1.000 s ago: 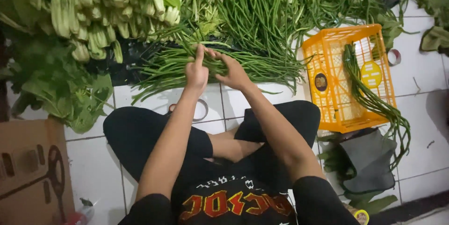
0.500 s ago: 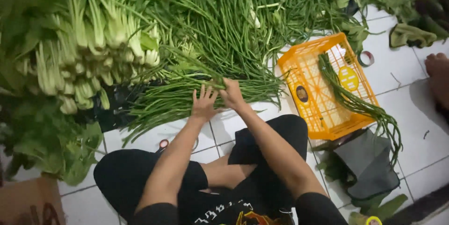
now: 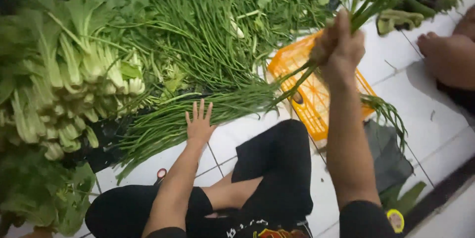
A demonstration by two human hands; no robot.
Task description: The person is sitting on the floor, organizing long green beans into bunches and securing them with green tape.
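Two hands: our right hand is clamped on a limp, light bunch of long green beans mid-length; our left hand is spread flat on the bean pile.

Two hands belong to the person: the left hand lies flat with five fingers spread, and the right hand is up high, closed round one bunch of long beans. Under the right hand sits one orange crate. By the left hand's fingertips lies one big heap of long beans. Far left of it is one pile of leafy greens. To the right of the raised hand, someone else's one bare foot shows.
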